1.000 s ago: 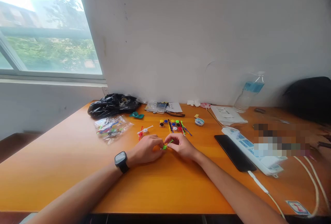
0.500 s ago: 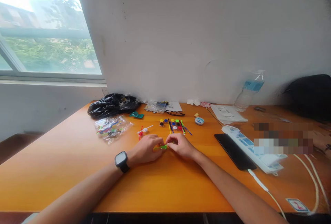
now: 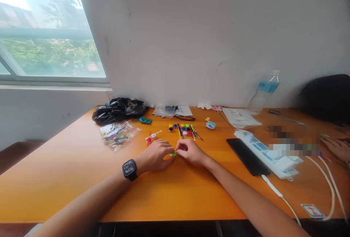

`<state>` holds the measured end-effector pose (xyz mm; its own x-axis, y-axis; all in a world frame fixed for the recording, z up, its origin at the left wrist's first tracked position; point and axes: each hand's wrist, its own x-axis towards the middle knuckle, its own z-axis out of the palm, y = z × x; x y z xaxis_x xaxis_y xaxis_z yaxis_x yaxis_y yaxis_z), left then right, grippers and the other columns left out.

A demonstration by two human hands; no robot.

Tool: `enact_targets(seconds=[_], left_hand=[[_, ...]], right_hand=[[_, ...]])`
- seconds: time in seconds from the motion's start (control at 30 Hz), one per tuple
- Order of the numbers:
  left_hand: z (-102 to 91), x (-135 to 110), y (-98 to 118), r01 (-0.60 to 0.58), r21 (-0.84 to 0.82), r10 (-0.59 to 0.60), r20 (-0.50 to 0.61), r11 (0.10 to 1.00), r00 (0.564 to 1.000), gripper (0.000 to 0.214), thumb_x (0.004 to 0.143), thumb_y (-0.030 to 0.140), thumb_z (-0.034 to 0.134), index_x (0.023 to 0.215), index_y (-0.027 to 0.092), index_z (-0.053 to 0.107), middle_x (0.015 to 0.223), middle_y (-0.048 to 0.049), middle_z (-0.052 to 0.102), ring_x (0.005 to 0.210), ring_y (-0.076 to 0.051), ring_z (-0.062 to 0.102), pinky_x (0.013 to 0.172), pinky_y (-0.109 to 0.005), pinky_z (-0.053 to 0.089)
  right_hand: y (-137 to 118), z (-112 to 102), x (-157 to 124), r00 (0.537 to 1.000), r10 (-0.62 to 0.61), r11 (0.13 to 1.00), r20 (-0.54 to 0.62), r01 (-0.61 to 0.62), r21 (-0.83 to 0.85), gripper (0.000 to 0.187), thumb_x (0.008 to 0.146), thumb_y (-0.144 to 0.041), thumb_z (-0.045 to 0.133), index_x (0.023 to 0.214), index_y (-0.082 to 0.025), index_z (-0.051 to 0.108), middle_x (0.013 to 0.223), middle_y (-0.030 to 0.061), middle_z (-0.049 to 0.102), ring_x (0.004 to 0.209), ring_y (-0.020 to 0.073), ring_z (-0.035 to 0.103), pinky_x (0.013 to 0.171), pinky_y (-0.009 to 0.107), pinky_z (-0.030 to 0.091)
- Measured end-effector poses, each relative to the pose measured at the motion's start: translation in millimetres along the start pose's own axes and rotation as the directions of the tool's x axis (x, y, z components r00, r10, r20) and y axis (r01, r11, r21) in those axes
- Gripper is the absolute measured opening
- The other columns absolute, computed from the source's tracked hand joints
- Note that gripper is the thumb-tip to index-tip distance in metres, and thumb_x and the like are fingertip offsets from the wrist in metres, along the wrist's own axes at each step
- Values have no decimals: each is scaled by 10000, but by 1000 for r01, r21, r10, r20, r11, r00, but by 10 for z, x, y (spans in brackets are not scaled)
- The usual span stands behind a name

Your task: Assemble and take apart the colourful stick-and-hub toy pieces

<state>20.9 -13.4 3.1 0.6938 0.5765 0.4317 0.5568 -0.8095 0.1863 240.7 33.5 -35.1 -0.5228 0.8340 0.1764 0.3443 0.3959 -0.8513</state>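
Note:
Low over the middle of the table, my left hand (image 3: 157,155) and my right hand (image 3: 191,152) meet fingertip to fingertip. A small bright green plastic piece (image 3: 173,154) shows between them, mostly covered. My left fingers are closed on it. The right thumb and forefinger pinch at its right end; what else they hold is hidden. Just beyond my left hand lie red and white plastic pieces (image 3: 151,138), some of them thin sticks. Past my right hand are several small round coloured pieces (image 3: 185,129) and thin coloured sticks (image 3: 180,132).
At the back left are a clear bag of coloured parts (image 3: 118,135) and a black plastic bag (image 3: 119,111). To the right lie a phone (image 3: 247,156), a power strip (image 3: 266,153) and a bottle (image 3: 262,94). Another person's hand (image 3: 337,147) rests at the far right.
My left hand has turned slightly, and less of the green piece shows. The watch face has lit up. At the far right, the other person's hand has come further into view.

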Motion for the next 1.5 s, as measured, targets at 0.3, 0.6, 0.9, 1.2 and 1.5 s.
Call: enact_targets(seconds=[0.3, 0.6, 0.9, 1.2, 1.5], left_hand=[[106, -9, 33, 5, 39, -6, 15, 999, 1000, 147, 945, 243, 589, 811, 206, 638, 759, -58, 675, 729, -215, 643, 662, -333, 437], [-71, -44, -31, 230, -165, -254, -139, 959, 957, 216, 1082, 375, 450, 1091, 224, 605, 947, -37, 729, 810, -189, 686, 732, -314, 511], [-118, -71, -50, 279, -141, -309, -293, 950, 905, 235, 1105, 355, 412, 1176, 220, 590, 1040, -65, 724, 922, -209, 684, 807, -333, 527], [-89, -50, -53, 161, -107, -180, -204, 981, 962, 214, 1071, 365, 530, 1206, 226, 621, 1152, -69, 726, 1072, -251, 654, 956, -402, 508], [-61, -53, -53, 156, -74, -167, -184, 985, 969, 234, 1070, 394, 544, 1204, 225, 634, 1140, -79, 730, 1067, -270, 644, 938, -416, 499]], right_hand=[[-36, 11, -16, 1000, -26, 997, 10, 27, -69, 46, 781, -158, 633, 752, -179, 663, 669, -32, 593, 629, 113, 487, 585, 221, 365], [-138, -173, 8, 992, 3, 995, -129, -17, -102, 300, 928, -473, 647, 909, -186, 729, 783, 19, 677, 582, 126, 481, 549, 260, 369], [-202, -318, 37, 961, 43, 996, -272, -20, 86, 575, 991, -632, 505, 647, -195, 651, 593, 6, 505, 555, 140, 421, 593, 296, 358], [-48, -272, 5, 978, 1, 874, -209, -102, -476, 264, 928, -328, 607, 1108, -234, 775, 598, -15, 606, 564, 165, 520, 596, 283, 338], [-53, -287, -8, 992, -32, 856, -119, -34, -516, 228, 922, -228, 624, 1051, -276, 806, 793, 34, 748, 696, 190, 612, 652, 293, 357]])
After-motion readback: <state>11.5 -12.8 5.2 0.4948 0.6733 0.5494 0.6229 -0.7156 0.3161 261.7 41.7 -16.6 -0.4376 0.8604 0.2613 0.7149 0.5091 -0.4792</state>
